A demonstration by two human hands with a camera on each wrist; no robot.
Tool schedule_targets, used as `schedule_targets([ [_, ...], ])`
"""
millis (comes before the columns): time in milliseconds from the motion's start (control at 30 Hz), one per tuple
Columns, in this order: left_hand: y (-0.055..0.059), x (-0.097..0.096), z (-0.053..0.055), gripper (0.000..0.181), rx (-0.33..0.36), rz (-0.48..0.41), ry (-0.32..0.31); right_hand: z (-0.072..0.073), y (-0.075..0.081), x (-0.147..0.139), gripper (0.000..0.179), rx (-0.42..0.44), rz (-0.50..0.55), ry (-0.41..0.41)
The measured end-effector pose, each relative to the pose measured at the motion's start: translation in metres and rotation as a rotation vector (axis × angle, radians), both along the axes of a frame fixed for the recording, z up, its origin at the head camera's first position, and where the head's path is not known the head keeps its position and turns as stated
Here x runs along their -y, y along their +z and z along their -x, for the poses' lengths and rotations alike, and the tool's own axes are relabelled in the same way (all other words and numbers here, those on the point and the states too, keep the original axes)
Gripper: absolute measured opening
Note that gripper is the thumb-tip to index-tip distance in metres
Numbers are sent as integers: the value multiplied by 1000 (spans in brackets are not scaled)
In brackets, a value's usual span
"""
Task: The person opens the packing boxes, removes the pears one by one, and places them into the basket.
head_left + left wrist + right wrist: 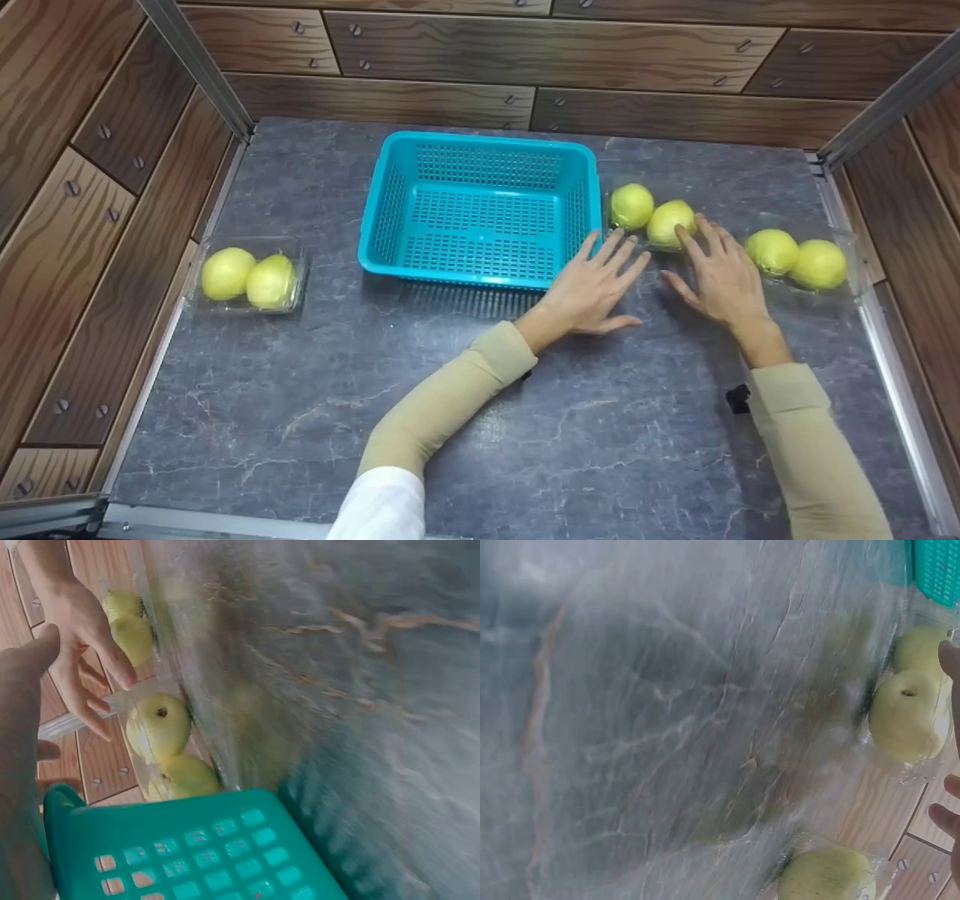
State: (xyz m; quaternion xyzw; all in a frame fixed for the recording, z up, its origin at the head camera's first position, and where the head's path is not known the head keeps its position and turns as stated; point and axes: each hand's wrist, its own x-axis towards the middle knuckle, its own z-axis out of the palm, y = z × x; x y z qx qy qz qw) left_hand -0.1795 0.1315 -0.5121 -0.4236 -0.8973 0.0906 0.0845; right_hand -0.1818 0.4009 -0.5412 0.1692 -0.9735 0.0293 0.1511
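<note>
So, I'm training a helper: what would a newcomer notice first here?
Probably the bright turquoise basket at the back of the dark tabletop. Next, yellow-green fruits in clear packs, one left of it, two right. Then the left hand at the basket's front right corner and the right hand near the right-side packs.

head view: bright, even light, seemingly from above. table (262,420) fairly crisp, pale glare patch at 6 o'clock. soft shadow along the 6 o'clock side of basket (484,225), streaked with light through slots; shine on its floor and near rim. small highlights on fruit (819,264). rail (904,409) catches white glare toward 4 o'clock. walls (82,255) splay outward, wide-angle look.

left wrist: table smeared, washed pale toward 3 o'clock; fruit mirrored dimly near centre; basket clearer.

right wrist: table soft, streaky; whitish glare at 10 o'clock; greenish fruit reflections, blurred.
</note>
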Motion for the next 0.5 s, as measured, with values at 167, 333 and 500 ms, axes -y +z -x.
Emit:
schedule_targets([
  [167, 4, -14, 2, 102, 16, 27, 34, 8, -4, -2, 70, -8, 18, 4],
  [333, 5, -28, 3, 102, 53, 30, 43, 15, -7, -2, 66, -2, 33, -1],
  [500, 6, -42, 2, 101, 92, 43, 66, 19, -8, 0, 58, -18, 40, 0],
])
